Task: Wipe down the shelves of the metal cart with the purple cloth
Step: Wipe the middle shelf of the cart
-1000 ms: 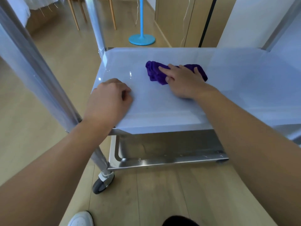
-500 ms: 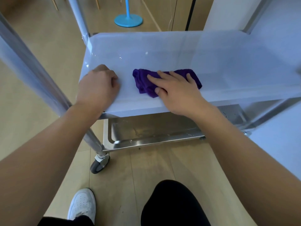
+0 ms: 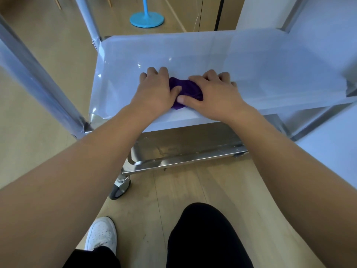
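Left hand (image 3: 154, 93) has slid right from the bare shelf to meet the right hand (image 3: 212, 95), and the purple cloth (image 3: 186, 89), flat under the right palm before, is now bunched between them. Both hands grip it, fingers curled, thumbs pressed onto its near side. Cloth sits on the film-covered cart shelf (image 3: 193, 53) by its near edge; bare metal lower shelf (image 3: 183, 149) lies below the wrists.

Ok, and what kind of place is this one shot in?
Probably a room in a home: light wood-plank floor, wooden cabinet doors behind the wheeled metal cart, and a blue stand base on the floor.
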A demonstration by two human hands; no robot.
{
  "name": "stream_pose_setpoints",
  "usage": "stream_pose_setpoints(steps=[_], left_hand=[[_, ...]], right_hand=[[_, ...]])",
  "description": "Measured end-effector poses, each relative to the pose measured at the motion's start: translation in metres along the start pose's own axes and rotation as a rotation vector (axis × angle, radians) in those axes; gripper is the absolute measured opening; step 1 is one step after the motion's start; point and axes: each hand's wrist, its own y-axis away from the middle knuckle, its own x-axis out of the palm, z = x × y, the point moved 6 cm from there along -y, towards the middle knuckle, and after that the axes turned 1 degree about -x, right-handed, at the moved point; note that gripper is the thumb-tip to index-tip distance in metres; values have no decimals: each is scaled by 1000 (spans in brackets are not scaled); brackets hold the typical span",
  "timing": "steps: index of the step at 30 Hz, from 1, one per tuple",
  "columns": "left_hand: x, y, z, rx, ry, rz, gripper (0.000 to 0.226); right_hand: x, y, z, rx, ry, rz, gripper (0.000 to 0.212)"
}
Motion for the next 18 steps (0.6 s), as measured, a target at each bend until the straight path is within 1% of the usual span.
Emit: stream_pose_setpoints(steps=[2,4,7,9,11,12,15,18], left_hand=[[-2,2,-2,21,99,-45,30],[-6,4,-2,23,160,-76,24],[-10,6,0,10,227,-68,21],[-11,6,2,-8,263,-36,27],[-8,3,6,-36,220,9,34],[-7,1,7,-43,177,22,32],[-8,0,6,-36,81,23,28],[-11,5,2,17,124,10,28]], right_hand=[[3,3,5,-1,41,-17,86],[4,5,11,-9,55,-49,82],[4,7,16,-14,46,-79,73],[3,7,14,-17,-53,-65,69],[-1,8,6,5,-206,-66,64],[-3,8,1,20,-246,-76,62],[-8,10,-8,23,-140,-71,57],[-12,11,-7,19,-105,-74,55]])
